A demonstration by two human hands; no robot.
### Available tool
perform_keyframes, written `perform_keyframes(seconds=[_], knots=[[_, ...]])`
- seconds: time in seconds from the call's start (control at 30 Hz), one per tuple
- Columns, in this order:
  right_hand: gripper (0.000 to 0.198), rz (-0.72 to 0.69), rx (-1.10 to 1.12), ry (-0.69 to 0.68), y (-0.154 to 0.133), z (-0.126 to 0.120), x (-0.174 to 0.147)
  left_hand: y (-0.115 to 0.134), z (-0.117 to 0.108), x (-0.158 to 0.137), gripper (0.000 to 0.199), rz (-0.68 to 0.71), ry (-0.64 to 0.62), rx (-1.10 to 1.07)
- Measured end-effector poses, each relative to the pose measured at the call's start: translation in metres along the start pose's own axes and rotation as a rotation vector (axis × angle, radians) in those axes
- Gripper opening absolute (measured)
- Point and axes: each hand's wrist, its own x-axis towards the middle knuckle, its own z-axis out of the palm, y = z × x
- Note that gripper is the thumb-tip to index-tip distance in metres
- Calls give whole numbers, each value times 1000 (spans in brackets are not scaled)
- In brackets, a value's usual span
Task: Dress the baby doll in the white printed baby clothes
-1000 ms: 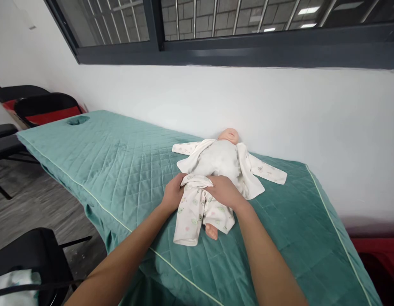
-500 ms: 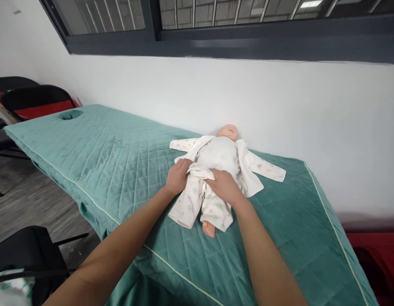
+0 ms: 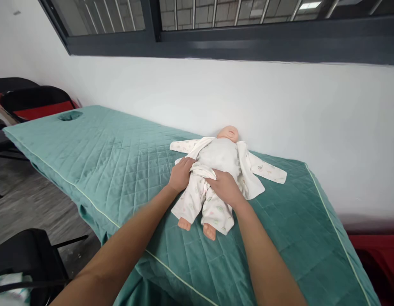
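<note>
A baby doll point(image 3: 219, 155) lies on its back on a green quilted massage table point(image 3: 114, 161), head toward the wall. An open white printed jacket point(image 3: 263, 170) spreads out under it. White printed trousers point(image 3: 212, 206) cover its legs, and both bare feet stick out. My left hand point(image 3: 180, 174) grips the trousers' waistband at the doll's left hip. My right hand point(image 3: 225, 186) grips the waistband on the other side, at the belly.
The table stands against a white wall under a dark-framed window point(image 3: 216, 25). Black chairs with red seats point(image 3: 34, 102) stand at the far left. Another black chair point(image 3: 27, 259) is at the lower left, near the table's front edge.
Both hands have drawn the trousers' waistband up the doll toward its belly. The second foot has come out of the left trouser leg.
</note>
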Motion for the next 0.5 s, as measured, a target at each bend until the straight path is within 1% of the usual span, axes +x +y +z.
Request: perform_keyframes(seconds=[0.13,0.27,0.4,0.5], knots=[[24,10,105,13,3,-1,1,3,-1,-1,18,-9,-10,25],[28,69,206,6,4,-8,0,5,-1,-1,18,-38,-31,40],[26,122,344,-19,4,-14,-1,3,0,-1,19,-33,-17,45],[24,140,371,-18,4,-14,0,2,1,-1,20,-29,-20,47]])
